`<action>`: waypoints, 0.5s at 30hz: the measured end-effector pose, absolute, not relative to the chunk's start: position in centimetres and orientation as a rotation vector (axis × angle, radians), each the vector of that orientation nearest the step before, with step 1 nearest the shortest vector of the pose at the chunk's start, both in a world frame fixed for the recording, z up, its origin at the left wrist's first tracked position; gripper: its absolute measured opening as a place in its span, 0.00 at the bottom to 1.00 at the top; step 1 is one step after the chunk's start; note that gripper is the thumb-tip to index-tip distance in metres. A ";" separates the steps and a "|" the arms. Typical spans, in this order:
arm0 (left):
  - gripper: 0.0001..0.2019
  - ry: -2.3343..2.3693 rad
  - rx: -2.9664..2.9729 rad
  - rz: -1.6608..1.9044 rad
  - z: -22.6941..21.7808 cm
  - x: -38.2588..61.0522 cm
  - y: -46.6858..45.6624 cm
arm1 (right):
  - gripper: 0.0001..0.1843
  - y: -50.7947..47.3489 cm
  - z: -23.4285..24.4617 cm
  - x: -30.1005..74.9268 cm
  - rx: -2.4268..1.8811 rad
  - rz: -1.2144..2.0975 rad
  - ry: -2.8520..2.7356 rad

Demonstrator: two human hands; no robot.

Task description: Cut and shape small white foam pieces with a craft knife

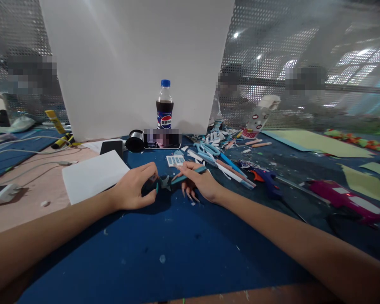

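My left hand (133,185) has its thumb and fingers curled in a pinch around a small dark piece (150,185), mostly hidden by the fingers. My right hand (199,182) is closed on a slim teal-handled tool (186,175), held slanting down to the left. Between the hands, at the tool's left end, shows a small grey star-like shape (166,183); I cannot tell whether it belongs to the tool. Just behind the right fingertips lies a small white packet with blue print (175,161). Both hands are low over the blue mat (139,253).
Behind stand a cola bottle (165,105), a phone (162,139) and a spool (135,141). White paper (93,175) lies left. Scissors (209,150), paper scraps, a blue glue gun (269,181) and a magenta glue gun (345,196) with cords lie right.
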State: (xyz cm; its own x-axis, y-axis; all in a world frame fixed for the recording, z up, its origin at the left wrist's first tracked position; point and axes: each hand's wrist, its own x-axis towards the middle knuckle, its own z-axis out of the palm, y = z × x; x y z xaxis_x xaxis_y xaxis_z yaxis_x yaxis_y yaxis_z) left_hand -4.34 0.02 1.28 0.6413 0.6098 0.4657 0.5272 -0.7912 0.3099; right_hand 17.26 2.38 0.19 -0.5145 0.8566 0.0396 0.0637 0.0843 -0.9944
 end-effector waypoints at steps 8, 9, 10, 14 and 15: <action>0.11 0.988 2.730 0.820 0.9 -4.1 0.0 | 0.16 2.5 0.2 17.1 -1.000 1.475 -1.619; 0.12 1.003 2.731 0.816 0.9 -4.1 0.1 | 0.15 2.5 0.2 17.2 -1.007 1.480 -1.621; 0.12 1.014 2.731 0.810 0.8 -4.1 0.1 | 0.15 2.5 0.1 17.2 -1.011 1.488 -1.625; 0.12 1.019 2.738 0.800 0.7 -4.1 0.2 | 0.17 2.6 0.0 17.2 -0.980 1.482 -1.612; 0.12 1.019 2.740 0.798 0.7 -4.1 0.3 | 0.17 2.6 0.0 17.2 -0.971 1.470 -1.608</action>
